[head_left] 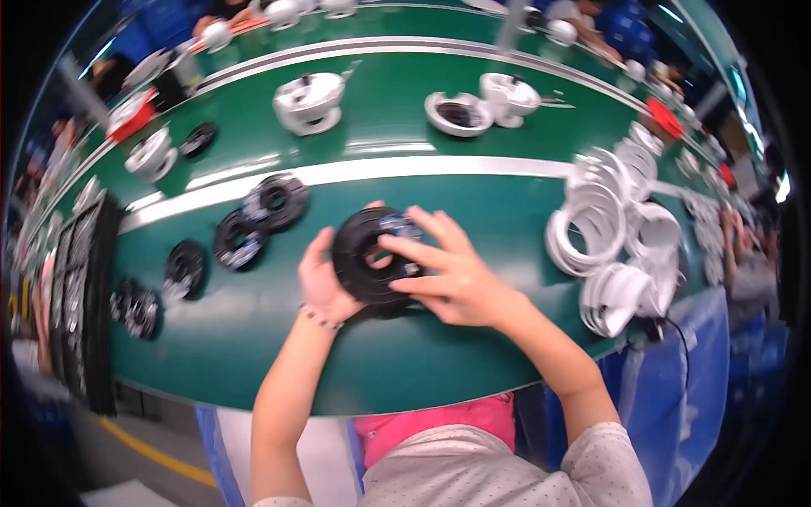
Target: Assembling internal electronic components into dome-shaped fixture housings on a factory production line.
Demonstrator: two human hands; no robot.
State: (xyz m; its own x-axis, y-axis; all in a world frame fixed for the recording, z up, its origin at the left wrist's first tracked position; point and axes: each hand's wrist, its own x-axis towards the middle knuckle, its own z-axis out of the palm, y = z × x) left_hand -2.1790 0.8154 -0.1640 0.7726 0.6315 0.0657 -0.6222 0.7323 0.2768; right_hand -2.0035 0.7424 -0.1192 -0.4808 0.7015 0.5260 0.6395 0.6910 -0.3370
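A black ring-shaped part (358, 269) with a round hole and a bluish, shiny patch on its right side is held above the green bench. My left hand (323, 280) grips it from the left and from underneath, its thumb up at the near-left rim. Over the right side lies my right hand (460, 275), its fingers bent onto the face and around the hole. Motion blurs the fingertips, and whatever small thing may be under them cannot be made out. Similar black rings (277, 203) lie in a loose row to the left.
White rings and curved white shells (591, 211) are stacked on the right. Black trays (84, 296) stand at the left edge. Beyond a pale rail, white assemblies (309, 103) sit on a green belt (384, 101). Blue plastic sheeting (676, 380) hangs at the right. Other people work across the belt.
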